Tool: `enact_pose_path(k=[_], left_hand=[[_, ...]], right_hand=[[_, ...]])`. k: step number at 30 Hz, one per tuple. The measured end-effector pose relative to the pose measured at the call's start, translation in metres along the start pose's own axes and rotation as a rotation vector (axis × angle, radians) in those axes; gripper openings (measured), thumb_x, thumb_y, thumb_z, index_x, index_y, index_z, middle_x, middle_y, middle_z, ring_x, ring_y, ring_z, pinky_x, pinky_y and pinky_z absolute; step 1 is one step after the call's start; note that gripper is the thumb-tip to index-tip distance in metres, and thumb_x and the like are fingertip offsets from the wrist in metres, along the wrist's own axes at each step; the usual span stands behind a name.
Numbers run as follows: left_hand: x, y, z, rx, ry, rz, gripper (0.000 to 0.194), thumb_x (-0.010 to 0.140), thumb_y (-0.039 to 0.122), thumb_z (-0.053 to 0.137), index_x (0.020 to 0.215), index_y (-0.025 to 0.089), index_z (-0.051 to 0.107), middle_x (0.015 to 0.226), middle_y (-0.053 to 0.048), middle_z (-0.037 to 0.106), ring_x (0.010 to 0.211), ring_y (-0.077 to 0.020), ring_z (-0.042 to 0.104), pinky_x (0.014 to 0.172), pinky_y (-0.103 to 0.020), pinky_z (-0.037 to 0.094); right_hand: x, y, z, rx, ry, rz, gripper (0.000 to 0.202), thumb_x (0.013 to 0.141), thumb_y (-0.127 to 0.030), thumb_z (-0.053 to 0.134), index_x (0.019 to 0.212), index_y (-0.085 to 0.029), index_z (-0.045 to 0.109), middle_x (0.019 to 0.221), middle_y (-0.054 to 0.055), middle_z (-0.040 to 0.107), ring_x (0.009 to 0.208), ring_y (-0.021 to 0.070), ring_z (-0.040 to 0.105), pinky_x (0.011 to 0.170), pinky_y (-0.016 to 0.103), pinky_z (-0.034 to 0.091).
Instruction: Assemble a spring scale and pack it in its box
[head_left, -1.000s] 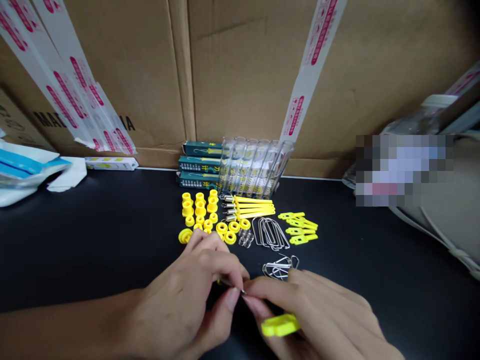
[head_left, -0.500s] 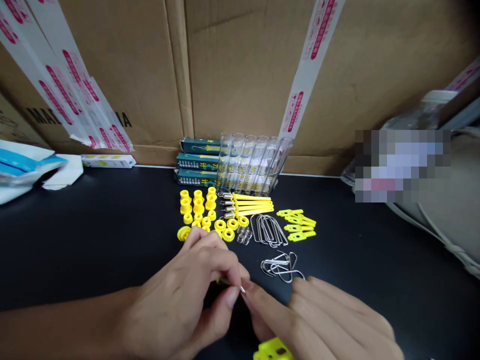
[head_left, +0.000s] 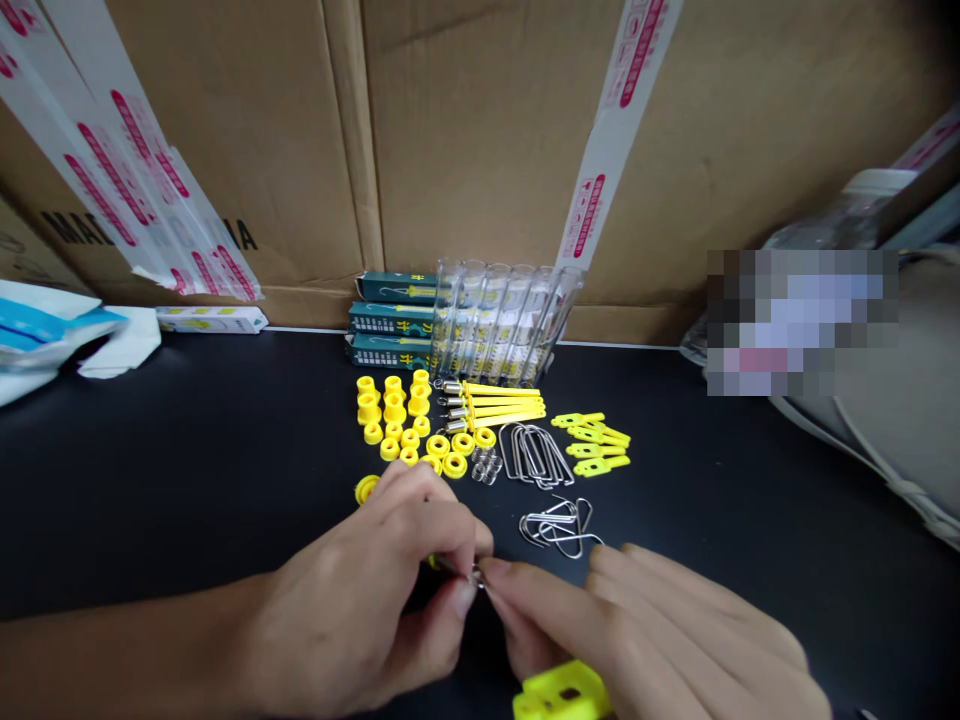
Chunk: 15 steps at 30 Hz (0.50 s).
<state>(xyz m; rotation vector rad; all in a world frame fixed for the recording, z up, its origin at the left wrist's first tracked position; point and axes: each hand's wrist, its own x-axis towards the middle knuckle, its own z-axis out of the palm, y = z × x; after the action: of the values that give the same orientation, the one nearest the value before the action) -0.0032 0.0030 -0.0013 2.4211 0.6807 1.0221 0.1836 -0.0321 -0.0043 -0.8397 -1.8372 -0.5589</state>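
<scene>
Near the bottom centre, my left hand [head_left: 375,590] pinches a small metal piece [head_left: 477,576] between thumb and index finger; a bit of yellow shows behind its fingers. The fingertips of my right hand [head_left: 637,625] meet the same metal piece from the right, thumb and index closed together. A yellow plastic part [head_left: 562,692] sticks out under my right hand; my palm hides how it is held. Just beyond my hands lie bent metal wires [head_left: 559,525], a row of wire loops [head_left: 536,455], small springs [head_left: 486,466] and yellow rings [head_left: 454,465].
Yellow rods with metal ends [head_left: 499,405], yellow flat clips [head_left: 600,466] and yellow caps [head_left: 394,405] lie farther back. Clear tubes [head_left: 502,325] stand against green boxes [head_left: 390,352]. A cardboard box [head_left: 465,150] rises behind. A plastic bottle [head_left: 832,220] and a grey bag [head_left: 907,400] are at right.
The metal piece between my fingertips has turned and shifted slightly left. More of the yellow part shows under my right hand. The view has moved a little.
</scene>
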Motion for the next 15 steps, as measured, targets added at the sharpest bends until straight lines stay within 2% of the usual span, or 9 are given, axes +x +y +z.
enact_pose_path(k=[2,5,10,13,15], left_hand=[[0.0,0.0002,0.0001,0.007,0.008,0.006,0.023,0.086,0.005,0.047,0.095,0.025,0.04,0.086,0.0,0.064,0.079,-0.0146,0.057,0.072,-0.027,0.051],[0.0015,0.0014,-0.0007,0.024,0.003,0.021,0.022,0.087,0.003,0.047,0.093,0.024,0.043,0.088,0.001,0.067,0.08,-0.0138,0.058,0.072,-0.025,0.053],[0.004,0.0031,-0.003,0.051,0.1,0.105,0.025,0.088,-0.002,0.05,0.096,0.022,0.049,0.095,0.003,0.076,0.082,-0.0118,0.059,0.081,-0.023,0.055],[0.004,0.0036,-0.005,0.084,0.115,0.111,0.023,0.086,-0.002,0.055,0.095,0.02,0.054,0.101,0.001,0.078,0.086,-0.011,0.063,0.085,-0.02,0.056],[0.004,0.0041,-0.0063,0.086,0.109,0.091,0.02,0.087,0.0,0.058,0.094,0.019,0.057,0.104,0.001,0.079,0.089,-0.0098,0.065,0.086,-0.016,0.056]], right_hand=[[0.0002,-0.0039,-0.0043,0.014,-0.073,0.118,0.012,0.09,-0.019,0.073,0.079,-0.016,0.071,0.045,-0.006,0.053,0.037,0.0103,0.049,0.04,0.029,0.037],[0.0018,-0.0066,-0.0083,0.028,-0.16,0.157,0.011,0.092,-0.022,0.071,0.084,-0.015,0.073,0.051,-0.003,0.059,0.04,0.0122,0.054,0.045,0.029,0.041],[0.0045,-0.0061,-0.0046,-0.079,-0.115,0.167,0.037,0.099,-0.036,0.06,0.068,-0.02,0.07,0.041,-0.006,0.05,0.034,0.0093,0.045,0.041,0.027,0.036],[0.0047,-0.0058,-0.0015,-0.099,-0.134,0.195,0.041,0.1,-0.036,0.059,0.064,-0.02,0.069,0.04,-0.006,0.051,0.034,0.0089,0.047,0.042,0.026,0.038],[0.0044,-0.005,0.0002,-0.105,-0.117,0.176,0.044,0.1,-0.035,0.059,0.059,-0.02,0.068,0.038,-0.007,0.047,0.032,0.0079,0.044,0.039,0.025,0.035]])
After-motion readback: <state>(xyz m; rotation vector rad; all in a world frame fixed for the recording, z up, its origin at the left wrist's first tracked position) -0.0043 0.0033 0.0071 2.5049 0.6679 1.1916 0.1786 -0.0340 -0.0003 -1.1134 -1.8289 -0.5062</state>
